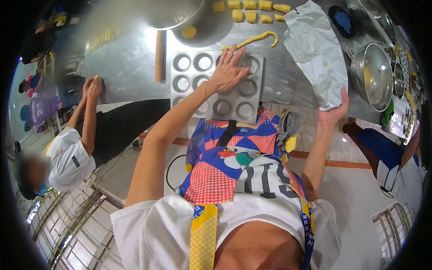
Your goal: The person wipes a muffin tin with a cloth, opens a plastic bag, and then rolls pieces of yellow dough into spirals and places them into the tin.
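My left hand (pixel 231 69) lies palm down with spread fingers over the upper part of a metal muffin tin (pixel 216 101), hiding some of its cups. Just beyond its fingertips, a thin rope of yellow dough (pixel 258 37) curls into a hook on the metal table (pixel 131 77). My right hand (pixel 334 109) grips the near end of a crumpled white plastic bag (pixel 317 54), which stretches away across the table. White discs show at the bottom of some cups on the left; several other cups show bare metal.
Cut yellow dough pieces (pixel 251 17) sit in rows at the back. A wooden rolling pin (pixel 160 55), a large metal bowl (pixel 173 15) and a round dough piece (pixel 188 32) are left of them. Another metal bowl (pixel 376 79) stands right. A co-worker's hands (pixel 93 87) are at the left.
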`<act>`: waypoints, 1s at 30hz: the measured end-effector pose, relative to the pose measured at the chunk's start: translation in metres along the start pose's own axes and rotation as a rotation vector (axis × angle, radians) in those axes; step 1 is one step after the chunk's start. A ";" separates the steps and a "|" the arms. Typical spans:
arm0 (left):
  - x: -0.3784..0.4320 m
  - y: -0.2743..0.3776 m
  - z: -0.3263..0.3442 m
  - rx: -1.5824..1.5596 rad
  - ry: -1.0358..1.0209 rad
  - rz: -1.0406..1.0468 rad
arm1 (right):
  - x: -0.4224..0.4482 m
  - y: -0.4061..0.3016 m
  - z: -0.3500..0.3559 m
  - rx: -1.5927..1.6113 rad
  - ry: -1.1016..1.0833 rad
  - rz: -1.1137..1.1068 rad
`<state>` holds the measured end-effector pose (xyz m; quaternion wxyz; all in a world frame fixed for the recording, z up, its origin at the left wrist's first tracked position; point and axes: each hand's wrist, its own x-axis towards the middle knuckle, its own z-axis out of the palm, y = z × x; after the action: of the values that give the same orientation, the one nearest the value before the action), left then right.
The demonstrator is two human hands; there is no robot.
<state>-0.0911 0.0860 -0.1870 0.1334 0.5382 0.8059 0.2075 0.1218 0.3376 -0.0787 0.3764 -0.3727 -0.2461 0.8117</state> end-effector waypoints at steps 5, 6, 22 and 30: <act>-0.004 -0.015 -0.024 0.163 0.164 -0.069 | 0.004 0.003 -0.005 0.011 0.031 0.009; -0.006 -0.021 -0.028 0.056 0.268 -0.169 | 0.004 0.003 -0.004 0.012 0.029 0.009; -0.037 -0.016 -0.036 0.168 -0.025 -0.113 | 0.004 0.005 -0.001 0.020 -0.020 0.038; -0.042 -0.022 -0.026 0.172 0.054 -0.038 | 0.001 0.003 0.001 -0.005 -0.035 0.020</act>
<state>-0.1038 0.0352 -0.1753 0.0686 0.5267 0.8340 0.1493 0.1187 0.3365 -0.0806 0.3628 -0.3621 -0.2510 0.8211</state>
